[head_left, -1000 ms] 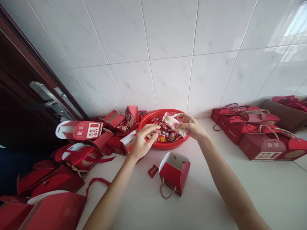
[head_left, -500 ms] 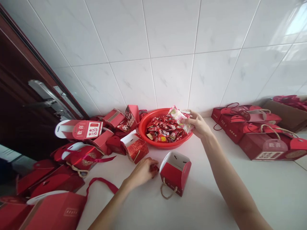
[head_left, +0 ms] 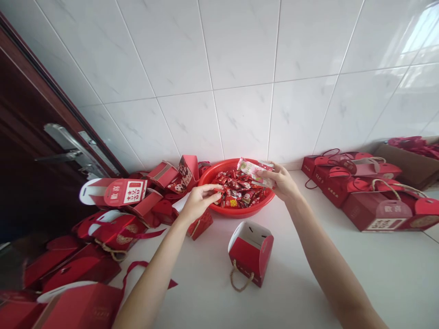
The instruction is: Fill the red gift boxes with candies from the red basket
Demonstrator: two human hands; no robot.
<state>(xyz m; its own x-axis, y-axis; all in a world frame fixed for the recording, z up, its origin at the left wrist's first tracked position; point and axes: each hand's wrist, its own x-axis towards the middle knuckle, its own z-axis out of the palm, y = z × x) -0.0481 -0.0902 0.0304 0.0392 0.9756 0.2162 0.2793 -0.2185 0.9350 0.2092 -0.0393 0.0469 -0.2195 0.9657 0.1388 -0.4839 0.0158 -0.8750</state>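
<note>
My left hand is over the left rim of a red plastic basket, its fingers pinched on a small red-wrapped candy that they mostly cover. Inside the basket lies a heap of red-wrapped candies. At the basket's right side, my right hand is closed on pink and white snack packets, held just above the heap; how many is hard to make out. Nearer to me, a red gift box with a rope handle stands with its top flaps apart, showing a white inside.
Red gift boxes crowd the left side, some trailing ribbons. Closed rope-handled boxes stand in rows at the right, before a brown carton. A tiled wall rises behind, and a dark door is at far left.
My left hand has moved from beside the gift box up and away from me to the basket's left rim. My right hand stays by the basket with the packets, tilted a little lower.
</note>
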